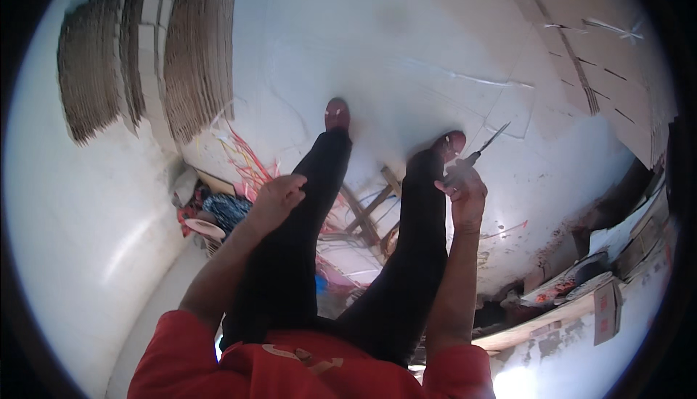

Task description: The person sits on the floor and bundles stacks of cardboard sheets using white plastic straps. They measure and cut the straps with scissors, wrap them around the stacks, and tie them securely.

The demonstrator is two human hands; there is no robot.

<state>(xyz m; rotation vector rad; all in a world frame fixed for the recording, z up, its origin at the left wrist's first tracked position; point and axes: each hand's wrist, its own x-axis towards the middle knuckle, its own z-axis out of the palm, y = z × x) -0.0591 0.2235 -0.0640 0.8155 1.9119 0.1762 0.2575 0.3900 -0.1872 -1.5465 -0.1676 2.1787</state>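
Observation:
My right hand (465, 190) is closed around the dark handle of a slim knife-like tool (485, 146). Its thin, pointed blade sticks out away from me, up and to the right, over the floor near my right shoe. My left hand (279, 201) hangs above my left thigh with its fingers curled in. Nothing shows in it, and it touches no object that I can see. I stand in dark trousers and reddish-brown shoes, legs apart.
Tall stacks of flat cardboard (196, 50) stand at the far left. More cardboard sheets (559, 29), bound with white strap, lie far right. Loose red and white straps (250, 156) and a wooden frame (370, 214) are around my legs. A cluttered wooden board (537, 326) runs along the lower right.

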